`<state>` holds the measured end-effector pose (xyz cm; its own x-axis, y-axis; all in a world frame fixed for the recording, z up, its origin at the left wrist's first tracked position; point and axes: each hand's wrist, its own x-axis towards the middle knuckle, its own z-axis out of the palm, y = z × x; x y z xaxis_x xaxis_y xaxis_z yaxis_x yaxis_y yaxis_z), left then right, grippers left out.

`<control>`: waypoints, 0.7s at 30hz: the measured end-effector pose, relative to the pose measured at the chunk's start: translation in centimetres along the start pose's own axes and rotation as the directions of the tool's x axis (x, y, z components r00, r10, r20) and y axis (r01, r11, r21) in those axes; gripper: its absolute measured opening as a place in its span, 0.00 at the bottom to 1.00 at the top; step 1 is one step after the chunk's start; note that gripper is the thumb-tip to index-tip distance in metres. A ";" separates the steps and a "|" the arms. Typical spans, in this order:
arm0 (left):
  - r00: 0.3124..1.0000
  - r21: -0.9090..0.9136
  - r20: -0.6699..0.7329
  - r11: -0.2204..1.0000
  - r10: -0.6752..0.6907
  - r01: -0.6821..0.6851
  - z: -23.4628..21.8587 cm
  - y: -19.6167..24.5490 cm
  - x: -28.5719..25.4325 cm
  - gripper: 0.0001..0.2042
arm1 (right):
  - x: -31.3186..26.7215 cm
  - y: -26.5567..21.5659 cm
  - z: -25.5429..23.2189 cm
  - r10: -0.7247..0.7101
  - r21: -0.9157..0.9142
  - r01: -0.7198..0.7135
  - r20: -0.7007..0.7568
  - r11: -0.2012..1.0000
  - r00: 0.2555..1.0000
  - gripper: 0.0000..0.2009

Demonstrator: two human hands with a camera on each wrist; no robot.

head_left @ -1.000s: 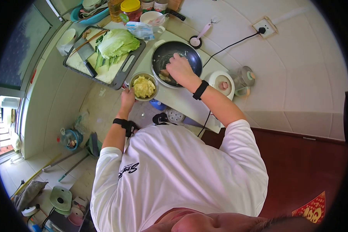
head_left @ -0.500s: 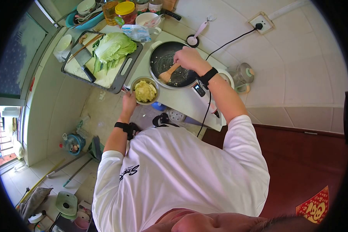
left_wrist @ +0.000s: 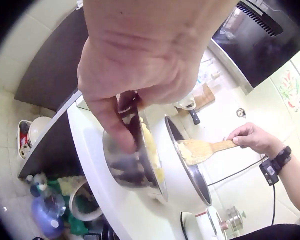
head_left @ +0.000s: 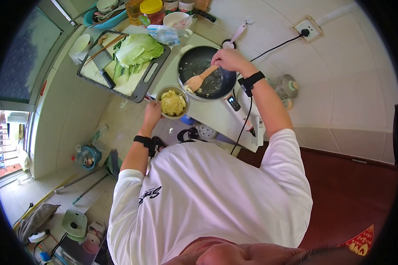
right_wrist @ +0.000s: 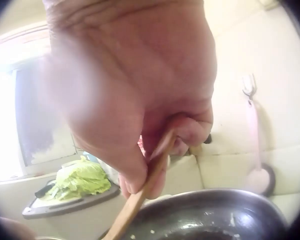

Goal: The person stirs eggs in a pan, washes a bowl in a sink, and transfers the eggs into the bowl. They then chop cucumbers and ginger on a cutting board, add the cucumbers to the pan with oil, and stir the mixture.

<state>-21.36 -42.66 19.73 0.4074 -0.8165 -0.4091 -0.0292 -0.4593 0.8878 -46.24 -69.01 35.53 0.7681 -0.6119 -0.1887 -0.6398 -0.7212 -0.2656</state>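
My left hand (head_left: 152, 115) grips a metal bowl (left_wrist: 122, 162) by its rim, thumb along the outer wall in the left wrist view. Yellow scrambled egg (head_left: 172, 103) fills it. The bowl is held beside the near left rim of a dark-lined frying pan (head_left: 223, 84). In my right hand (head_left: 230, 59) is a wooden spatula (head_left: 201, 78), its handle pinched between thumb and fingers (right_wrist: 135, 175). The blade slants down to the pan's near left side, with small egg bits around it. Otherwise the pan shows a greasy dark bottom.
Left of the pan lies a cutting board (head_left: 151, 79) with cabbage (head_left: 139, 51) and a cleaver (head_left: 106, 75). Behind stand a white pot (head_left: 177, 20) and jars. A cord (head_left: 276, 46) runs from the wall socket behind the pan. A pink ladle (head_left: 239, 33) hangs on the wall.
My right hand has moved from over the pan toward its far right rim, bringing the spatula into plain view. The left hand still holds the bowl at the pan's near left.
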 end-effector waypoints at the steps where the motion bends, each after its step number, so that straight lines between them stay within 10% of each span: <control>1: 1.000 0.000 0.009 1.000 -0.008 0.008 0.0 -0.6 0.4 0.18 | -0.3 -1.5 -1.0 -0.003 0.005 0.003 0.003 1.000 1.000 0.07; 10: 0.998 -0.031 0.057 0.999 -0.032 0.034 0.0 -1.6 1.1 0.17 | -3.3 -10.9 -1.3 -0.199 -0.267 0.151 -0.162 0.952 0.966 0.07; 21: 0.999 -0.071 0.030 0.997 -0.034 0.036 0.4 -0.5 -0.3 0.17 | -1.3 0.9 3.6 0.058 -0.276 -0.110 -0.189 0.955 0.980 0.03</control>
<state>-21.80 -42.35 19.33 0.3805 -0.8105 -0.4454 0.0503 -0.4628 0.8851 -47.68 -67.68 32.13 0.7109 -0.7030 -0.0219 -0.7025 -0.7112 0.0279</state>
